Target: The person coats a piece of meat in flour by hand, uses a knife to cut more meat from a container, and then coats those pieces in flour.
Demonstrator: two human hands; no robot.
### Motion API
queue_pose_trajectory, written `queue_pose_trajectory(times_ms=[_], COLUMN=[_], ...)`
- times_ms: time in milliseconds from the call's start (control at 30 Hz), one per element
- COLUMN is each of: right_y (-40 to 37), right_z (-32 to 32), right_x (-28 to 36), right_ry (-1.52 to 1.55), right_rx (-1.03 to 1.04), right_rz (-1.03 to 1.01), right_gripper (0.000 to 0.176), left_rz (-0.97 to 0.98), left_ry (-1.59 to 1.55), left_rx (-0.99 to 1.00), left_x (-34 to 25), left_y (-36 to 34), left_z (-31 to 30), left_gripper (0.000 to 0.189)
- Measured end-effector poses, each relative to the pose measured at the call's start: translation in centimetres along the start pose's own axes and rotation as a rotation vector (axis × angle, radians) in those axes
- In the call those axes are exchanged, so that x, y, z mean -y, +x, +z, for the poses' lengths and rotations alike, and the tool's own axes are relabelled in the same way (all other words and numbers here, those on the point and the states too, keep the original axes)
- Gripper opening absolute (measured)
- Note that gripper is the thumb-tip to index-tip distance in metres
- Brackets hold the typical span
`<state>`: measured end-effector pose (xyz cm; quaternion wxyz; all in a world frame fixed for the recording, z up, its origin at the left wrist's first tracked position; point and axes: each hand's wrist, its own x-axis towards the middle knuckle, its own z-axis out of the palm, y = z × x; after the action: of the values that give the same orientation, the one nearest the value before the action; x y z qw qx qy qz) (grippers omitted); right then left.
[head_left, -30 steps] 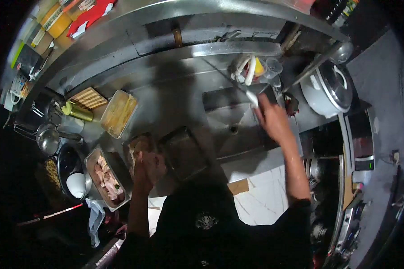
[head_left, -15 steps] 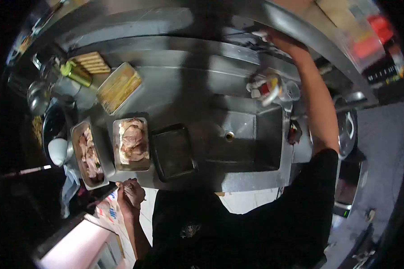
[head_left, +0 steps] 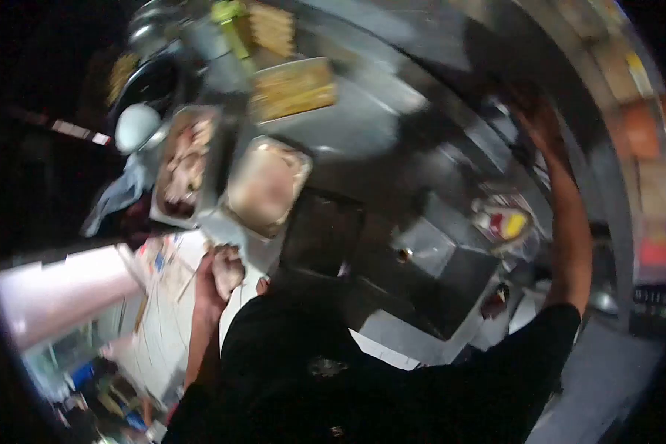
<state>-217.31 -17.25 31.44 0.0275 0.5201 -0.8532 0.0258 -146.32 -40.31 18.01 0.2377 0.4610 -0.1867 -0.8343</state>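
Observation:
The picture is blurred by head motion. My left hand (head_left: 226, 270) hangs at the near edge of the steel counter (head_left: 392, 140), fingers curled in, with nothing visible in it. It is just below a tray of pale meat (head_left: 266, 185) and left of an empty dark tray (head_left: 322, 233). My right arm stretches far up to the right. My right hand (head_left: 540, 122) rests at the raised back ledge (head_left: 607, 185), too smeared to show what it holds.
A second tray of meat pieces (head_left: 185, 159) lies left of the first. A container of yellow food (head_left: 292, 89), a green bottle (head_left: 229, 22) and a white bowl (head_left: 137, 126) stand further back. A sink (head_left: 436, 266) and a utensil holder (head_left: 503, 222) are at right.
My head has swung left and tilted, so the whole counter has rotated in view. My right hand went from over the sink up to the back ledge. My left hand left the meat tray.

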Motion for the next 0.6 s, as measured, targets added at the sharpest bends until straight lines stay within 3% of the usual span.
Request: queue_pose_trajectory(times_ms=[33, 67, 133, 200, 267, 333, 400, 500, 567, 600], right_y=[0.7, 1.9, 2.7, 1.0, 0.3, -1.0, -3.2, -6.9, -9.3, -11.6], right_z=[-0.3, 2.4, 4.4, 4.3, 5.6, 6.1, 6.7, 8.2, 10.3, 14.7], right_x=[1.6, 1.6, 2.7, 3.9, 2.6, 3.2, 4.9, 11.9, 19.0, 20.9], right_ry=[-0.048, 0.146, 0.211, -0.028, 0.077, 0.075, -0.030, -0.251, 0.126, 0.227], right_rx=[0.032, 0.048, 0.014, -0.102, -0.058, -0.155, -0.390, -0.267, -0.300, -0.255], right_rz=[-0.022, 0.062, 0.092, -0.027, 0.037, 0.005, -0.133, -0.111, -0.107, 0.029], right_gripper=[0.049, 0.048, 0.047, 0.045, 0.045, 0.045, 0.047, 0.045, 0.048, 0.047], left_rz=[-0.052, 0.020, -0.007, -0.062, -0.084, -0.070, -0.009, 0.025, 0.025, 0.022], left_ry=[0.053, 0.121, 0.142, 0.163, 0.230, 0.334, 0.455, 0.714, 0.681, 0.648], left_rx=[0.056, -0.033, 0.035, 0.012, -0.027, -0.073, -0.015, -0.020, 0.081, 0.147], left_x=[0.3, -0.2, -0.2, -0.4, -1.0, -1.7, -1.1, -2.1, -2.3, -2.4], left_y=[0.9, -0.5, -0.6, -0.8, -1.4, -1.8, -0.1, 1.5, 3.9, 4.7], left_z=[-2.4, 0.2, -0.8, -1.2, -0.9, -0.1, -2.9, -2.8, -4.0, -3.6], left_gripper=[0.040, 0.040, 0.037, 0.035, 0.034, 0.034, 0.038, 0.046, 0.040, 0.041])
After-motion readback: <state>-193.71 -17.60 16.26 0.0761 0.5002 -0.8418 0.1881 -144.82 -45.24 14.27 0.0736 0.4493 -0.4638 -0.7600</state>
